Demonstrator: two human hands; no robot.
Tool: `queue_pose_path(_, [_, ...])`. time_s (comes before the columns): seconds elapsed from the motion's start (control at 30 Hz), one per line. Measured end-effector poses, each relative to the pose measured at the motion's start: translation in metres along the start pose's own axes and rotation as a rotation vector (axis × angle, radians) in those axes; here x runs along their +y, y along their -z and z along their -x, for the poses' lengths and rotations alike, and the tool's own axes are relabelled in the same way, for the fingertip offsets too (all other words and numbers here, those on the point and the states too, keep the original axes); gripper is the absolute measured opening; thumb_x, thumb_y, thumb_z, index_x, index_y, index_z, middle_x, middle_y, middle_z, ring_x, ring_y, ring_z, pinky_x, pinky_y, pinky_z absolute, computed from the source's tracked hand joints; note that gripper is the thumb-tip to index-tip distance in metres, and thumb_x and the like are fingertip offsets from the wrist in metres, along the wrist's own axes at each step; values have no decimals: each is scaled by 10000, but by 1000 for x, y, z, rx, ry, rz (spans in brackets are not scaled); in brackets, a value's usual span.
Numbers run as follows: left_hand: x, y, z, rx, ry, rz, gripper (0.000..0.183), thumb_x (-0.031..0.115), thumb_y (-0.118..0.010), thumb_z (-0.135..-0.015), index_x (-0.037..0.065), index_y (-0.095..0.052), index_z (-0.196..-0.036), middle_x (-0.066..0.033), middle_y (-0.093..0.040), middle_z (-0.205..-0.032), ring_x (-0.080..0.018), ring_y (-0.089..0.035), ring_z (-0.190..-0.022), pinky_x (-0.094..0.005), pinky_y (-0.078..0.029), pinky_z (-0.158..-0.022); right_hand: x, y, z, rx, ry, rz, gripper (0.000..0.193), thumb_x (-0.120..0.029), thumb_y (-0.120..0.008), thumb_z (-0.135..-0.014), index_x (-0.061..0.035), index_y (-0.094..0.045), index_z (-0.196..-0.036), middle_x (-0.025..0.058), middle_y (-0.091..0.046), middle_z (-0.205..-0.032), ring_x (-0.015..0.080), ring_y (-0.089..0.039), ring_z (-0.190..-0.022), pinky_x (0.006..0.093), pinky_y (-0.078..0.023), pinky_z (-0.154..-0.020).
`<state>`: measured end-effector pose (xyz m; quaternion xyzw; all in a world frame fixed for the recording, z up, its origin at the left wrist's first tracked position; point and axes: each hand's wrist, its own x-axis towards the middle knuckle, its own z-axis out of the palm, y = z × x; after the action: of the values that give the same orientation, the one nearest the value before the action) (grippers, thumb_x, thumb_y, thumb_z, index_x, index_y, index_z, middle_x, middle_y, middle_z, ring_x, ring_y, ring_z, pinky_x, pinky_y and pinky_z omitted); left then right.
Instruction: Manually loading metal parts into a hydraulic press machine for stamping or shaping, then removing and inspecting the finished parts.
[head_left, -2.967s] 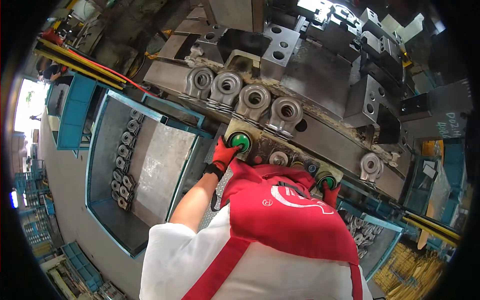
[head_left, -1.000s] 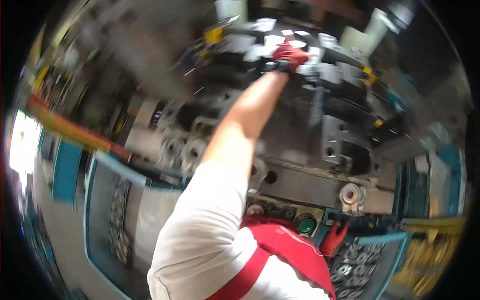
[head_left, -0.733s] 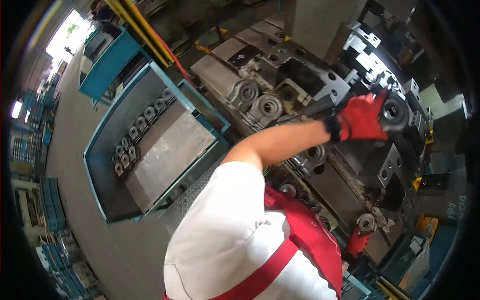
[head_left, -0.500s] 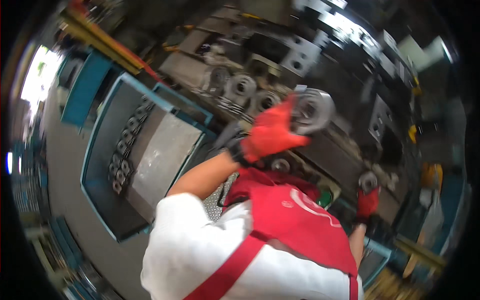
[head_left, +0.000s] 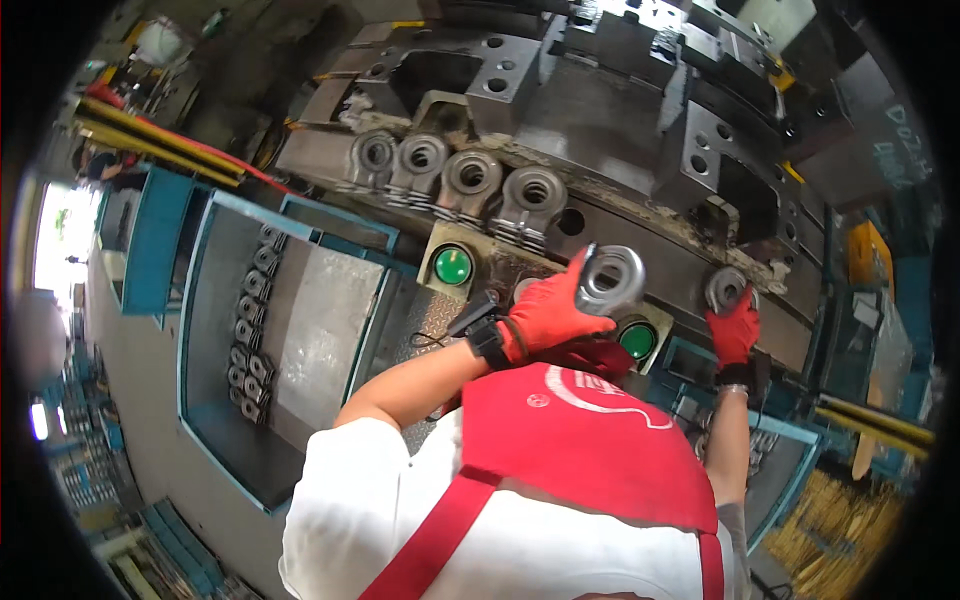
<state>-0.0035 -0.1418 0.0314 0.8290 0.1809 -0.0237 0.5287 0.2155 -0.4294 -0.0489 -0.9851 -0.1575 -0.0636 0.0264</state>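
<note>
Both my hands wear red gloves. My left hand (head_left: 556, 312) is closed on the side of a grey ring-shaped metal part (head_left: 628, 268), held up in front of my red apron, its round hole showing. Further right, my right hand (head_left: 735, 328) grips another ring-shaped metal part (head_left: 724, 285) at the machine's front edge. I cannot tell whether that part still rests on the edge. Several like parts with large round eyes (head_left: 473, 177) stand in stacks along the machine bed to the left of my hands.
Two green push buttons (head_left: 452, 265) sit in boxes close to my body. A blue-framed bin (head_left: 190, 330) on the left holds rows of ring parts beside a metal plate (head_left: 325, 330). Heavy die blocks (head_left: 505, 85) stand behind. A yellow bar (head_left: 870, 425) lies at right.
My left hand has come lower and nearer my body with its ring part. The right hand has moved slightly up, still at its part. The view has turned and sharpened.
</note>
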Motion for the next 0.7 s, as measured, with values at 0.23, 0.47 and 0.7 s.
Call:
queue_pose_path(0.23, [-8, 4, 25, 129, 62, -37, 1015, 422, -719, -611, 26, -169, -1366, -242, -553, -1073, -356, -546, -1004, -371, -425, -835, 15, 6, 9, -31, -83, -475, 999, -376, -763, -566, -78, -244, -1365, 234, -464, -1207, 368, -462, -1099, 417, -375, -906])
queue_pose_path(0.47, [-38, 46, 59, 515, 100, -86, 1032, 451, -730, -595, 38, -185, -1367, -216, -533, -1135, -345, -534, -1034, -369, -426, -854, -4, 31, 39, -16, -55, -1071, 830, -141, -716, -698, -26, -238, -1366, 125, -371, -1319, 203, -375, -1179, 297, -309, -964])
queue_pose_path(0.7, [-81, 127, 59, 733, 299, -311, 1034, 443, -721, -564, 39, -188, -1353, -255, -536, -1075, -365, -545, -981, -394, -449, -815, -33, 55, 61, -179, -162, -1221, 784, -84, -680, -727, -57, -241, -1375, 92, -315, -1361, 208, -334, -1213, 294, -259, -997])
